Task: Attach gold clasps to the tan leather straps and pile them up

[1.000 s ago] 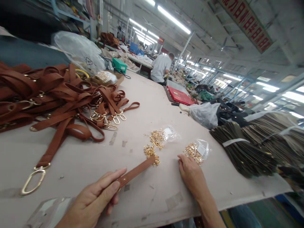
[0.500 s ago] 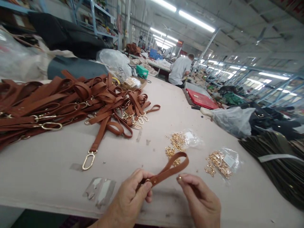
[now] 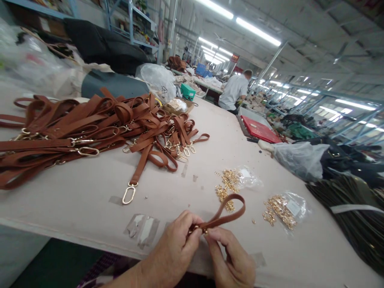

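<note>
My left hand [image 3: 177, 244] is closed on a brown leather wrist strap [image 3: 229, 217], whose loop sticks out up and to the right. Finger and thumb of my right hand [image 3: 232, 258] pinch a small gold rivet [image 3: 205, 231] against the strap where the loop's ends come together. The two hands nearly meet there, and the fingers hide part of the joint. Behind them lie loose gold rivets [image 3: 230, 181] by a clear bag, and a second bag of gold rivets [image 3: 283, 210] sits farther right.
A large pile of brown straps [image 3: 90, 120] with gold clasps covers the left of the table [image 3: 192, 192]. Tape pieces [image 3: 147, 232] lie near the front edge. Stacked dark strips [image 3: 348, 216] and a red folder [image 3: 259, 129] line the right. A person [image 3: 234, 92] stands farther back.
My right hand has moved left, bringing the rivet from beside the loop to the strap at my left fingertips. The view has shifted slightly left.
</note>
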Demonstrator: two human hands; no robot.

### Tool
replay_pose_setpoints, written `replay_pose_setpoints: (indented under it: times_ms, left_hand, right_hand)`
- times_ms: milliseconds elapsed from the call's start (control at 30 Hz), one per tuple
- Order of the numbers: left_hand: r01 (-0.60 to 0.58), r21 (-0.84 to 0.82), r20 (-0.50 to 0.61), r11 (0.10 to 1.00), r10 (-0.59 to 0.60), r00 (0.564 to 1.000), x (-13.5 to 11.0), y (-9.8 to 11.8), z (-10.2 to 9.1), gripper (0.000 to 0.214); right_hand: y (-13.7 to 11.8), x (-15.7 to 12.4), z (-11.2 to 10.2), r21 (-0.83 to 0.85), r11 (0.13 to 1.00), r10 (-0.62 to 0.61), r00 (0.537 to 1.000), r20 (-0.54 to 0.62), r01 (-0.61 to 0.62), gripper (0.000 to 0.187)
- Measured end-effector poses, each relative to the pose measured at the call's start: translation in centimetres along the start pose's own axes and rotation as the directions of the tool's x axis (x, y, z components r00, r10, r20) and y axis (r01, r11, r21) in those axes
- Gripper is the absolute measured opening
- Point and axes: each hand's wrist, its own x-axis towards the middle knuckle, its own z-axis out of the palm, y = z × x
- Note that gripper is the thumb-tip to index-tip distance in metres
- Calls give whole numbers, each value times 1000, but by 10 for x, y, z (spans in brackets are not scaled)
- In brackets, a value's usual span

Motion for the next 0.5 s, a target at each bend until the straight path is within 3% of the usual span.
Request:
replay_pose_setpoints:
  times_ms: [267,400,500]
  left_hand:
    - [-72,177,17,982,71,997,-4,-2,1,15]
    - [-134,144,13,980,133,991,-5,-4,4,16]
    - [-166,108,32,980,163,986,-6,-5,4,19]
  right_hand:
    - [-6,-5,1,-92,986,-137,990,30,139,21]
    - [-5,-8,3,-131,961,-246,969,4,245,29]
    - [-4,-9,4,-175,955,-246,969,-14,240,28]
